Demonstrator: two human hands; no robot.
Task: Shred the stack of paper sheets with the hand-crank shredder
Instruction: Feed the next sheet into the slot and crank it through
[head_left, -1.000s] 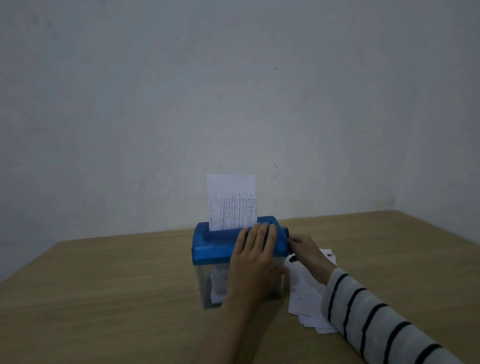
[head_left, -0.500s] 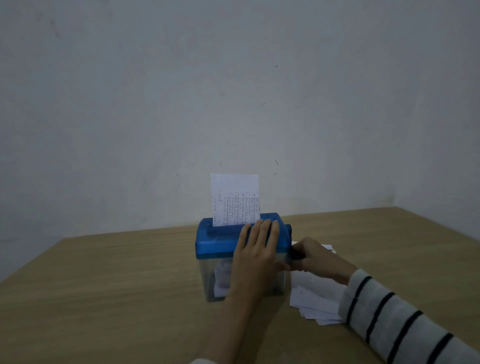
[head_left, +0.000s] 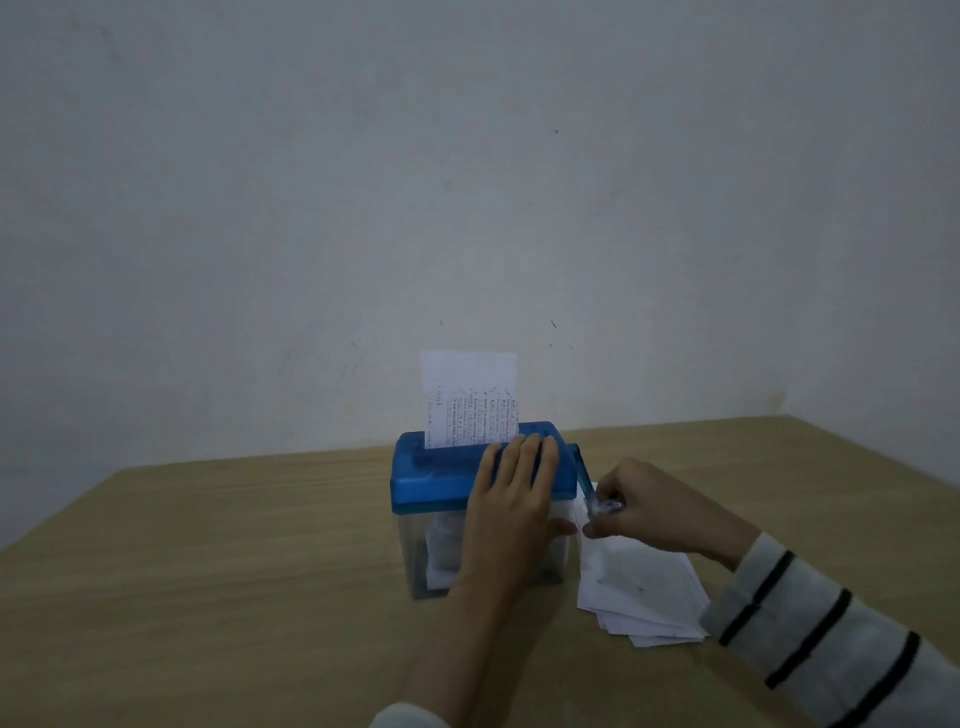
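A small hand-crank shredder (head_left: 436, 480) with a blue lid and a clear bin stands on the wooden table (head_left: 208, 597). A printed paper sheet (head_left: 470, 397) sticks upright out of its top slot. My left hand (head_left: 511, 499) lies flat over the lid and front with straight fingers. On the shredder's right side, my right hand (head_left: 649, 506) grips the crank handle (head_left: 597, 501), which points down and toward me. White shreds (head_left: 441, 556) lie inside the bin. The stack of paper sheets (head_left: 644, 592) lies on the table under my right wrist.
A bare pale wall (head_left: 467, 208) rises right behind the table. The table's back edge runs just behind the shredder, and its right corner (head_left: 789, 418) lies far right. My striped sleeve (head_left: 831, 639) crosses the lower right.
My right hand has swung the crank from the back down and toward me. The upright sheet stands a little lower in the slot. My left hand has stayed on the lid.
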